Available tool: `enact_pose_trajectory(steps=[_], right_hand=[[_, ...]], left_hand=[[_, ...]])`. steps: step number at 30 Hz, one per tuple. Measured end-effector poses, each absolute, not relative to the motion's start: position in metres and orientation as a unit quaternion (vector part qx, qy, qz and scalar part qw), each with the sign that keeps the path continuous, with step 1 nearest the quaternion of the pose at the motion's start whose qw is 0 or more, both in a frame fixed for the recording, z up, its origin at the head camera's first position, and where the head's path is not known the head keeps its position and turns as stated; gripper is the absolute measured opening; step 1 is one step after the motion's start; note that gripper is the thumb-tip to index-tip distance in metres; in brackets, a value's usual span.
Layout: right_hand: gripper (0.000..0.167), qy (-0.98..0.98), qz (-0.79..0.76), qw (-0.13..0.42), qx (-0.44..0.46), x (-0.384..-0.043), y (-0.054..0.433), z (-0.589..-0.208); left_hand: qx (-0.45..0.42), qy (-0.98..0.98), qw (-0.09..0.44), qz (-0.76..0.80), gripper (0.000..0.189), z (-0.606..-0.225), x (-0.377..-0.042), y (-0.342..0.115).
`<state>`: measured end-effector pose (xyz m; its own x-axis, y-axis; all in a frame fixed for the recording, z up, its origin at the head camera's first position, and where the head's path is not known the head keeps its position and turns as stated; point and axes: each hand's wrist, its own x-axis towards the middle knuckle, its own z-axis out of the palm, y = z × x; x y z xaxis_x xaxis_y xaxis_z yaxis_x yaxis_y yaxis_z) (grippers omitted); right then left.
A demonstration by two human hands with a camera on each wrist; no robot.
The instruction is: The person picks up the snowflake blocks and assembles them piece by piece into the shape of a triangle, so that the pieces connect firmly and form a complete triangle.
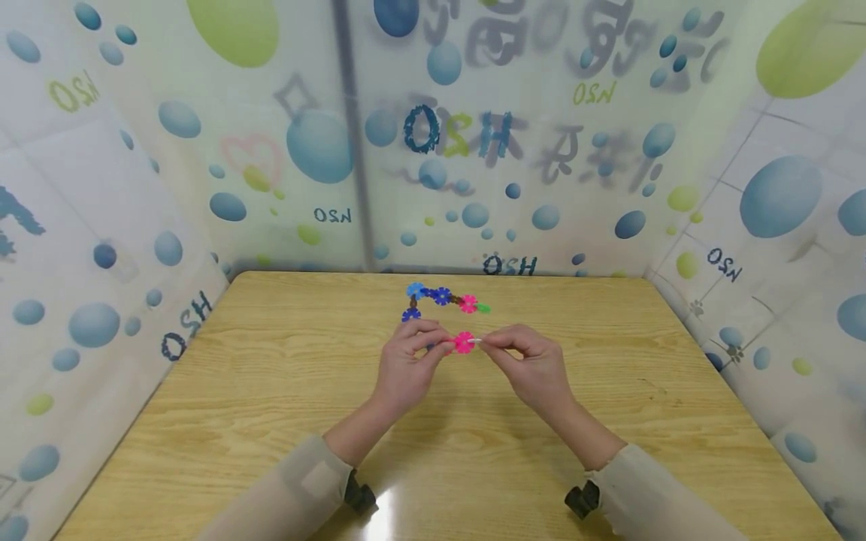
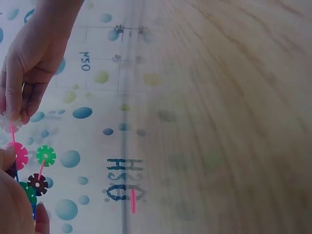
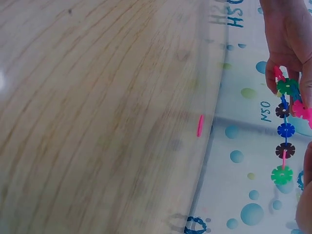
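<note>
A chain of notched flower-shaped discs [image 1: 443, 295], in blue, brown, pink and green, runs out beyond my left hand [image 1: 409, 364]. Thumb and fingers of that hand pinch the chain beside a bright pink disc [image 1: 464, 343], which faces the head camera. Opposite it, my right hand [image 1: 537, 364] pinches a whitish translucent disc [image 2: 10, 123] between thumb and fingertips. This disc is edge-on in the head view, at the pink disc's right rim. In the right wrist view the chain ends in a green disc [image 3: 282, 174]. The left fingers hide part of the chain.
The wood-grain table [image 1: 271, 421] extends around both forearms. A printed curtain [image 1: 507, 188] with bubbles stands behind and on both sides. In the left wrist view a thin pink piece [image 2: 133, 201] shows low at the table surface.
</note>
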<state>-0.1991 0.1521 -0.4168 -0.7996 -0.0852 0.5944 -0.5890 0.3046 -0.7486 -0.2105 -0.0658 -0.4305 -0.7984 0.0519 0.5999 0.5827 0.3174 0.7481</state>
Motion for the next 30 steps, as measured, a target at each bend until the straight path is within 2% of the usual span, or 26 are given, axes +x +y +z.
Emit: enact_pose_trajectory(steps=[5,10,14,18,22,25,30], right_hand=[[0.012,-0.767,0.549,0.245,0.223,-0.201,0.152,-0.420],[0.010,-0.776,0.554,0.218,0.207,-0.201,0.152,-0.419],[0.023,-0.787,0.570,0.161,0.174,-0.200,0.154,-0.416],[0.041,-0.780,0.610,0.061,0.125,-0.200,0.153,-0.415],[0.040,-0.750,0.655,-0.011,0.087,-0.200,0.148,-0.414],[0.035,-0.733,0.676,-0.019,0.074,-0.200,0.145,-0.413],[0.029,-0.726,0.685,0.005,0.057,-0.200,0.144,-0.410]], left_hand=[[-0.209,-0.784,0.246,-0.530,0.006,-0.429,-0.211,-0.065],[-0.211,-0.789,0.244,-0.523,0.007,-0.429,-0.211,-0.065],[-0.211,-0.787,0.238,-0.529,0.008,-0.430,-0.210,-0.066],[-0.209,-0.788,0.235,-0.530,0.011,-0.431,-0.210,-0.066],[-0.229,-0.789,0.249,-0.513,0.012,-0.433,-0.211,-0.064],[-0.256,-0.789,0.268,-0.490,0.015,-0.436,-0.211,-0.062],[-0.289,-0.794,0.270,-0.463,0.025,-0.436,-0.209,-0.060]])
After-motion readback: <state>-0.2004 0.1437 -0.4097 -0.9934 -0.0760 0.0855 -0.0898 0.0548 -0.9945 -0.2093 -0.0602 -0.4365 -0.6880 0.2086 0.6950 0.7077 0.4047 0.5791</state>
